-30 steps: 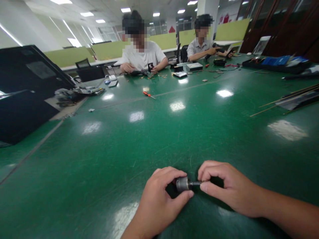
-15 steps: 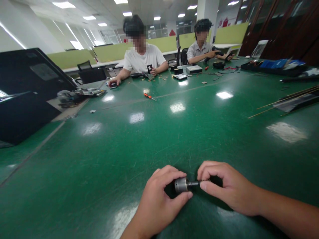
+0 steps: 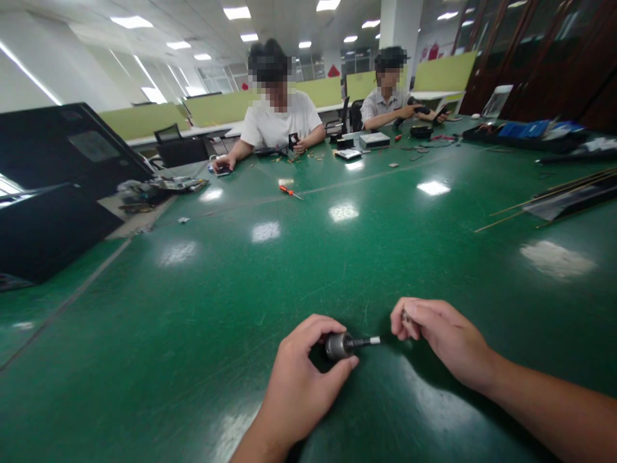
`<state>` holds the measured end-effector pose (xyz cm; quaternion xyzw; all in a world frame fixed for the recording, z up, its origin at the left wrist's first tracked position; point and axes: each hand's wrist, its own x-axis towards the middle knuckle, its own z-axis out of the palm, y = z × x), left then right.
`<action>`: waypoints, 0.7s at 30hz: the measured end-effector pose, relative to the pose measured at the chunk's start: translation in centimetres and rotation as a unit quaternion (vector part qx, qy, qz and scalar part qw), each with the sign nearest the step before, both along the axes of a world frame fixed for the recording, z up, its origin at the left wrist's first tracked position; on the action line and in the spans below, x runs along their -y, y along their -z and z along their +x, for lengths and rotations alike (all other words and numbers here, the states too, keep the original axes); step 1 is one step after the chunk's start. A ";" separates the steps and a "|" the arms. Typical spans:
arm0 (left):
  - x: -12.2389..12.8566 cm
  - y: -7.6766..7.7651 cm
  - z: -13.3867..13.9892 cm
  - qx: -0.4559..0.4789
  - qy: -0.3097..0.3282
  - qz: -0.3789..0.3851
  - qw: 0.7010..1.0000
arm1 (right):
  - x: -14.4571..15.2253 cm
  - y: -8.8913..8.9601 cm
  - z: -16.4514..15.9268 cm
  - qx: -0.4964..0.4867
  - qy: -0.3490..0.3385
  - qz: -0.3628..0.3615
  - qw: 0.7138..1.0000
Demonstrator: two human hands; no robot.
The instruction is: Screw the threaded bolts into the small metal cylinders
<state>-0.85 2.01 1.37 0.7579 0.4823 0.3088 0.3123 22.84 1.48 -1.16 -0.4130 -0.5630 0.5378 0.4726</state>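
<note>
Head: cylinder (image 3: 337, 346) between left fingers (image 3: 341, 372)

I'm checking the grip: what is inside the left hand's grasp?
The left hand holds a grey metal cylinder, its shaft pointing toward the right hand. The cylinder's underside is covered from this view.

Ceiling lamps (image 3: 132, 22): bright, white, overhead.
Worktop (image 3: 231, 276): glossy, lamp glare in patches from far edge to near edge.
My right fingers (image 3: 397, 316): dark shadow below.
Cabinet (image 3: 535, 71): dim, slanted by distortion beyond the far right corner.
</note>
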 end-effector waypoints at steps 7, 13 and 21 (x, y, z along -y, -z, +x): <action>-0.2 0.8 -0.4 0.062 -0.035 -0.025 0.997 | -0.3 -0.4 -0.5 -0.012 -0.015 -0.027 0.999; 0.2 -0.4 -0.2 0.008 -0.063 0.012 0.998 | -0.3 -0.2 -0.2 0.000 -0.029 0.006 1.000; 7.8 -3.1 -9.0 -0.152 -0.201 0.057 0.966 | 0.0 0.6 -0.1 0.011 -0.033 0.005 0.999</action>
